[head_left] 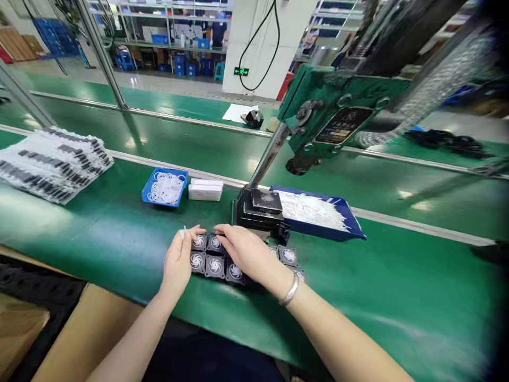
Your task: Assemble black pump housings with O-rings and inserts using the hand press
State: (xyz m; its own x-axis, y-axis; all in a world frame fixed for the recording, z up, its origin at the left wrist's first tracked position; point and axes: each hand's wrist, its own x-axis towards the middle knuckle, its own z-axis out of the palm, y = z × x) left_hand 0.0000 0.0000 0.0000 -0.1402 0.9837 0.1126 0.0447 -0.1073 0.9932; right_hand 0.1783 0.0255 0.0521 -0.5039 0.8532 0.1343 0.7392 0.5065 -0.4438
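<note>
Several small black square fans [215, 265] with white rotors lie in rows on the green table [119, 233] in front of me. My left hand [180, 258] rests at the left end of the rows, its thumb and finger pinched on a tiny white piece. My right hand [244, 251] lies flat over the middle of the fans, fingers stretched toward the top row, a silver bangle on the wrist. A black fixture block [260, 209] of the green press [330, 114] sits just behind the fans.
A blue tray of white rings [165, 187] and a white box stack [205, 189] stand behind left. A dark blue tray of white parts [318, 212] lies right of the fixture. Stacked bagged parts [51, 162] fill the far left. Cardboard boxes [24, 329] are below the table edge.
</note>
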